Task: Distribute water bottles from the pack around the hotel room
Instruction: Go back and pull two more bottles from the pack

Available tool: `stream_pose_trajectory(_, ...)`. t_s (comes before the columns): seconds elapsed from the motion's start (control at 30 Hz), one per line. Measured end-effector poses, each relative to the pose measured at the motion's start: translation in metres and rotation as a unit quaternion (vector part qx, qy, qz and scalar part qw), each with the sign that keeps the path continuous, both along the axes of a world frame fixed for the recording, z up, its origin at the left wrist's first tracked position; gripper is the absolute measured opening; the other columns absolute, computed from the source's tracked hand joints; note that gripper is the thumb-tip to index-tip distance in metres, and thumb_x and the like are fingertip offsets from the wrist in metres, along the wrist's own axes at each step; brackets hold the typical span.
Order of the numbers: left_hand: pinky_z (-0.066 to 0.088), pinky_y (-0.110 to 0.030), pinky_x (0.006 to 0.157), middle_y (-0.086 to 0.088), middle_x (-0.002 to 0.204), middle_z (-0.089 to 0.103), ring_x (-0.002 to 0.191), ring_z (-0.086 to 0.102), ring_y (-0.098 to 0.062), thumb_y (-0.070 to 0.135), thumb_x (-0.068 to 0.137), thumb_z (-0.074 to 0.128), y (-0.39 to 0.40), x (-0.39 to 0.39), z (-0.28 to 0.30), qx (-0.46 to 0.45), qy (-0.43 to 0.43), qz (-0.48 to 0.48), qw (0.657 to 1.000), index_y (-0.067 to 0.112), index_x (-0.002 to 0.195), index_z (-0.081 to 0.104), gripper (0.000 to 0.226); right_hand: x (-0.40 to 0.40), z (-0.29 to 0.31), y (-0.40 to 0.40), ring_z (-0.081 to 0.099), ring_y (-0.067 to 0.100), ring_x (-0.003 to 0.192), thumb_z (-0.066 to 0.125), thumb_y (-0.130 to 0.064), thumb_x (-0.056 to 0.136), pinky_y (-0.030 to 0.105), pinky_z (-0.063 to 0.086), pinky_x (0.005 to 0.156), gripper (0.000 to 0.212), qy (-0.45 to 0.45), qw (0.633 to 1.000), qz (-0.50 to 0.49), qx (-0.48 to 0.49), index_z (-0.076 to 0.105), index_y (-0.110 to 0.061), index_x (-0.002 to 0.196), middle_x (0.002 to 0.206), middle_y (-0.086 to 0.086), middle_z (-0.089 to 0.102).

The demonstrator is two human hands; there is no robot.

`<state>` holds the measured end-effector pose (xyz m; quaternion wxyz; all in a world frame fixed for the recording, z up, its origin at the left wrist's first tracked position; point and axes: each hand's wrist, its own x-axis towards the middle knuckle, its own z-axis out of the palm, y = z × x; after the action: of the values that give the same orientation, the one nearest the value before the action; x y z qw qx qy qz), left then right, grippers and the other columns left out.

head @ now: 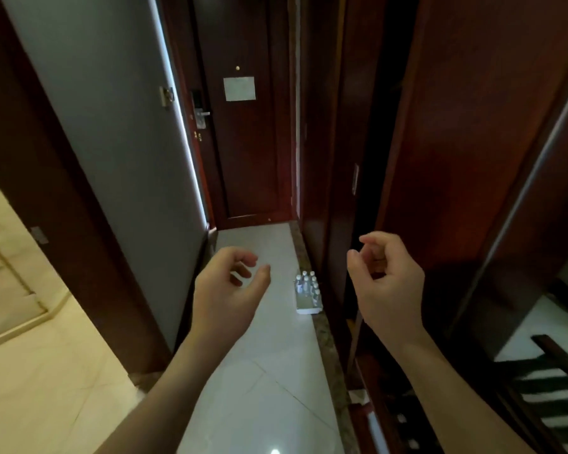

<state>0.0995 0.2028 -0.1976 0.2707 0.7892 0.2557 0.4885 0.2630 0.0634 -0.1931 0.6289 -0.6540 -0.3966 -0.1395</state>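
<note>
Here we are in the entry hall, and the pack of water bottles (307,291) sits on the pale tiled floor (259,371), tight against the dark wooden wardrobe (456,158) and a little way short of the room door (243,142). White caps show at the far end of the pack; the near end looks emptied, though it's too small to count. Both hands are up and carrying nothing: the left hand (228,293) left of the pack, fingers loosely curled and apart, the right hand (386,283) over on the wardrobe side, fingers curled in more closely, thumb near the forefinger, nothing between them. This reads as the approach to fetch bottles. Next up, I'd say: close in on the pack, crouch to floor level, and take a bottle by its body or neck.
</note>
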Motion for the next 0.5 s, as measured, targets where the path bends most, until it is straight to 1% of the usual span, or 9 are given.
stream_pose_trajectory(0.07,0.057,-0.038,0.065,0.008,0.083,0.063,0.074,0.063,-0.010,0.029,0.082,0.069,0.028,0.033,0.005,0.001,0.009,0.009,1.000,0.018,0.091,0.064,0.014,0.035,0.003,0.034,0.059,0.010,0.068,0.069,-0.015,0.087,0.015,0.047,0.061,0.017,0.008,1.000,0.019,0.007,0.060,-0.023,0.098,0.073,-0.007,0.059)
stream_pose_trajectory(0.13,0.056,-0.037,0.065,0.009,0.083,0.063,0.074,0.062,-0.010,0.028,0.082,0.070,0.054,0.061,0.014,0.004,0.013,0.025,1.000,0.018,0.090,0.064,0.014,0.063,0.010,0.068,0.060,0.011,0.069,0.067,-0.020,0.086,0.015,0.048,0.061,0.015,0.011,0.999,0.038,0.010,0.059,-0.025,0.098,0.074,-0.008,0.059)
stream_pose_trajectory(0.2,0.056,-0.037,0.064,0.010,0.083,0.063,0.074,0.062,-0.011,0.025,0.083,0.072,0.079,0.082,0.021,0.011,0.014,0.039,0.999,0.019,0.090,0.064,0.013,0.089,0.018,0.102,0.059,0.012,0.068,0.065,-0.022,0.085,0.015,0.048,0.059,0.014,0.001,0.999,0.052,0.013,0.059,-0.024,0.097,0.073,-0.007,0.059)
stream_pose_trajectory(0.27,0.056,-0.038,0.065,0.010,0.084,0.063,0.075,0.063,-0.011,0.027,0.083,0.071,0.106,0.099,0.024,0.005,0.020,0.053,0.998,0.020,0.091,0.064,0.013,0.110,0.023,0.135,0.058,0.012,0.067,0.064,-0.022,0.086,0.014,0.047,0.058,0.013,-0.004,0.998,0.063,0.006,0.059,-0.022,0.098,0.073,-0.007,0.059)
stream_pose_trajectory(0.33,0.057,-0.039,0.065,0.011,0.084,0.063,0.076,0.063,-0.010,0.029,0.083,0.071,0.139,0.118,0.023,-0.007,0.028,0.061,0.998,0.021,0.091,0.064,0.014,0.133,0.023,0.171,0.059,0.012,0.068,0.063,-0.026,0.086,0.012,0.047,0.060,0.015,-0.002,0.997,0.076,0.004,0.061,-0.019,0.099,0.074,-0.006,0.059)
stream_pose_trajectory(0.43,0.057,-0.038,0.065,0.012,0.084,0.062,0.076,0.062,-0.009,0.031,0.082,0.069,0.179,0.141,0.018,-0.009,0.034,0.063,0.997,0.021,0.092,0.065,0.015,0.159,0.019,0.213,0.059,0.011,0.070,0.059,-0.037,0.084,0.014,0.048,0.061,0.023,0.008,0.996,0.085,-0.001,0.061,-0.020,0.099,0.075,-0.007,0.059)
stream_pose_trajectory(0.5,0.056,-0.036,0.065,0.012,0.084,0.063,0.076,0.062,-0.009,0.027,0.083,0.072,0.218,0.161,0.008,-0.016,0.032,0.062,0.997,0.021,0.091,0.065,0.013,0.181,0.011,0.251,0.059,0.011,0.069,0.060,-0.037,0.083,0.015,0.048,0.060,0.023,0.011,0.997,0.076,-0.008,0.061,-0.021,0.099,0.075,-0.007,0.060)
